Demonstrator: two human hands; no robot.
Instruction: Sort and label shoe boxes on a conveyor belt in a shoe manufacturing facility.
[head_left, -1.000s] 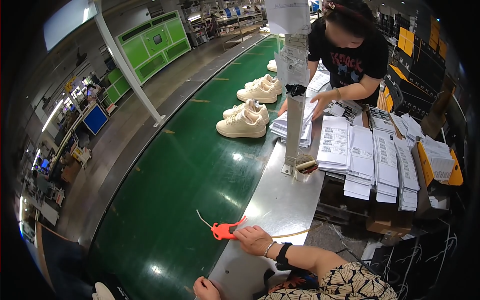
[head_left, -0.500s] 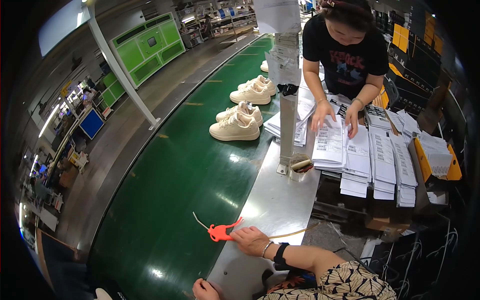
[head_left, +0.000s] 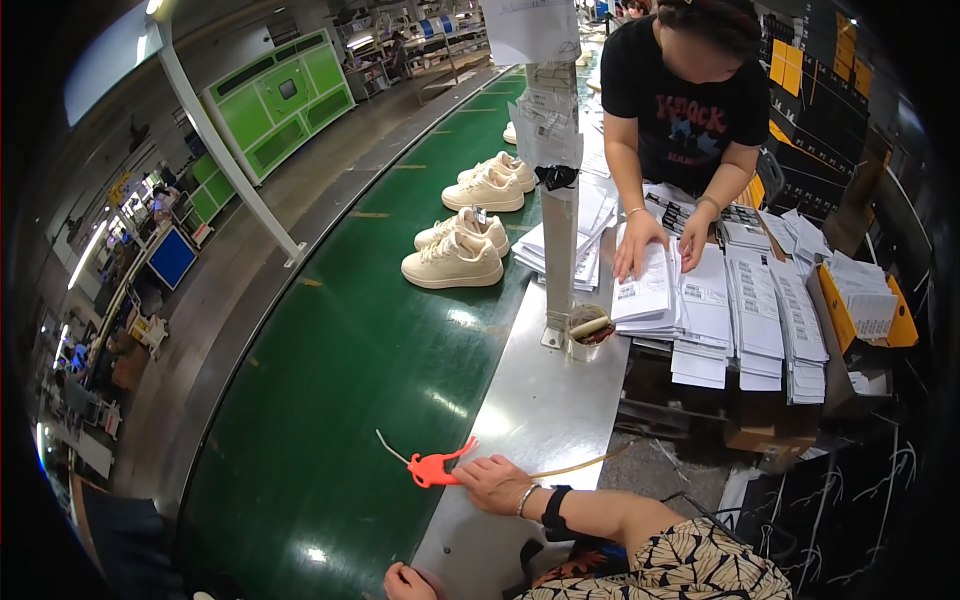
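My right hand [head_left: 492, 482] lies on the steel bench [head_left: 545, 420] beside the green conveyor belt [head_left: 360, 380], its fingers closed on the grip of an orange blow-gun tool [head_left: 432, 467]. The tool's thin nozzle points left over the belt, and a tan hose [head_left: 580, 463] trails right from my hand. There is a dark watch and a bracelet on that wrist. My left hand [head_left: 405, 581] shows only partly at the bottom edge, fingers curled at the bench's near end; what it holds is hidden.
Two pairs of cream sneakers [head_left: 455, 260] sit farther along the belt. A steel post [head_left: 558, 230] with papers taped to it and a small tin cup [head_left: 588, 333] stand on the bench. A person in a black shirt [head_left: 685, 110] handles stacks of printed sheets [head_left: 745, 320]. Green machines [head_left: 285, 105] stand far left.
The person in black has moved both hands from the sheets by the post onto the nearer stacks. My right hand stays on the orange tool, and the sneakers look nearer.
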